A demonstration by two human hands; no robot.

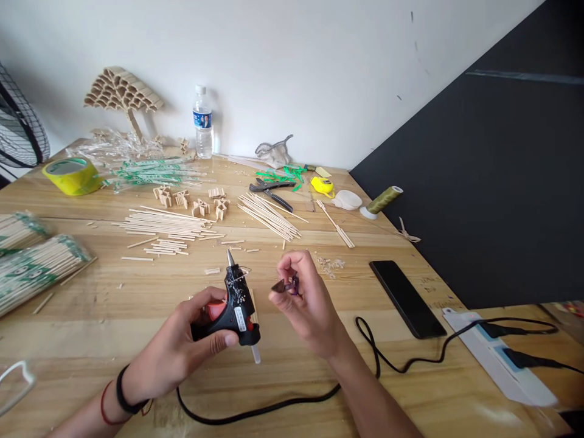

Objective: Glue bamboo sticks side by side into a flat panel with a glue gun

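Observation:
My left hand (182, 337) is wrapped round a black hot glue gun (238, 301) with a red trigger. Its metal nozzle points up and away, and a translucent glue stick (256, 354) pokes out of its back end. Dried glue strands cling to the gun's body. To the right of the gun, my right hand (310, 304) pinches a small dark object with a flat tip (286, 286) between thumb and fingers; its kind I cannot make out. Beyond both hands lie thin wooden sticks (168, 225), a second pile of sticks (271, 216) and several small glued stick pieces (201, 208).
A black cord (274, 406) loops across the front to a power strip (502, 359). Right of my hands lies a phone (407, 298). Pliers (274, 187), a yellow tape measure (322, 186), a water bottle (203, 125), a tape roll (73, 176) and a stick tree model (123, 91) stand farther back.

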